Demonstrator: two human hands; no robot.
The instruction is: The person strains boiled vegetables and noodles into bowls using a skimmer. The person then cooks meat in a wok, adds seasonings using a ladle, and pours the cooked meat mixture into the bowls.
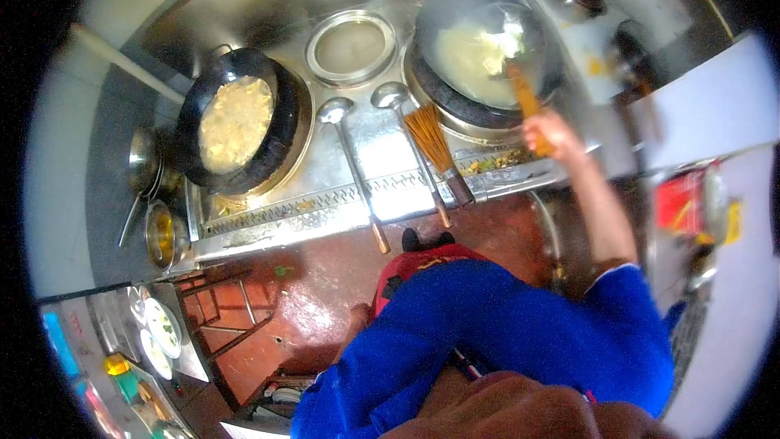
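Over the right wok point(443, 97), my right hand point(552, 133) is closed round the handle of a brown wooden-handled tool point(524, 96). Its far end reaches into pale, cloudy liquid point(463, 61), where glare and steam blur its shape. Low beside my body, only part of my left hand point(354, 327) shows; its fingers cannot be made out. Between the two burners lie two ladles, the left ladle point(349, 146) and the right ladle point(392, 97), with a bamboo brush point(431, 140) alongside. The left wok point(190, 130) sits tilted, holding pale chunks of food point(237, 126) in liquid.
A round metal pot point(312, 55) of cloudy liquid is set between the woks. At left are a bowl of yellow liquid point(162, 232) and a metal strainer point(142, 158). Plates of food point(162, 327) stand lower left. The stove's front edge point(325, 222) faces me.
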